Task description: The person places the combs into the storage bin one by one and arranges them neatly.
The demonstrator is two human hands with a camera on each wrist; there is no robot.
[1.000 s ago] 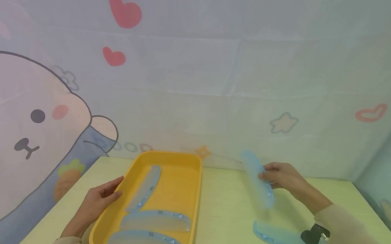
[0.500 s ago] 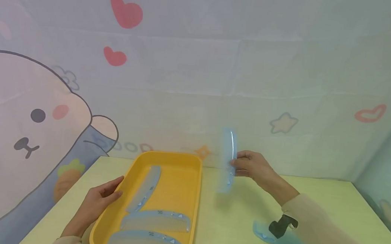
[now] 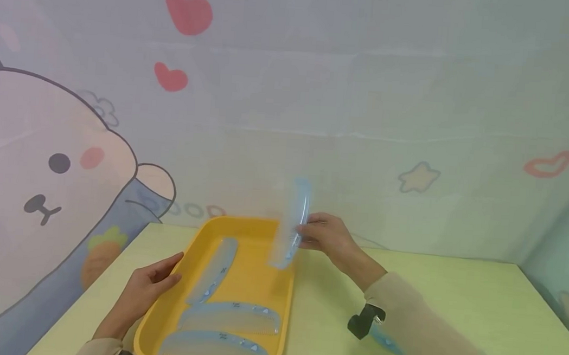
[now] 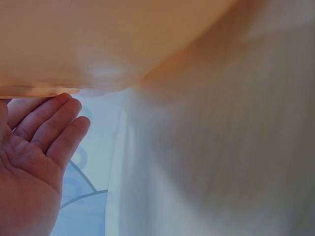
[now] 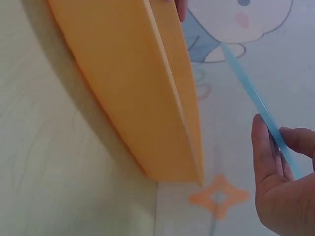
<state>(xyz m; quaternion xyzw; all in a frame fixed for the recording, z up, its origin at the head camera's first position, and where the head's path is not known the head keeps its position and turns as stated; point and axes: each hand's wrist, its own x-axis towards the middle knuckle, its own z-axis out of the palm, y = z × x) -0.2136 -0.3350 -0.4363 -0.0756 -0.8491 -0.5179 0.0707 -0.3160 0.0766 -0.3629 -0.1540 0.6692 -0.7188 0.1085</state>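
My right hand [image 3: 327, 234] pinches a pale blue comb [image 3: 303, 208] between thumb and fingers. The comb stands nearly upright over the far right rim of a yellow tray [image 3: 288, 308]. In the right wrist view the comb [image 5: 251, 91] shows edge-on, slanting up from the fingertips. My left hand [image 3: 143, 291] touches the tray's left rim. In the left wrist view its fingers [image 4: 59, 120] are fairly straight, with the tips at the tray's wall [image 4: 88, 44]. Inside the tray lie a slanted comb [image 3: 217, 271] and, nearer, two crosswise combs [image 3: 229, 316] [image 3: 215, 347].
Another blue comb [image 3: 386, 340] lies on the light wooden table [image 3: 453, 302], mostly hidden under the right sleeve. A patterned cloth [image 3: 289, 102] hangs behind the table. The right wrist carries a black camera mount [image 3: 366, 321].
My right hand has carried its comb leftward from above the table to the tray's right rim, turning it more upright. My left hand stays at the tray.
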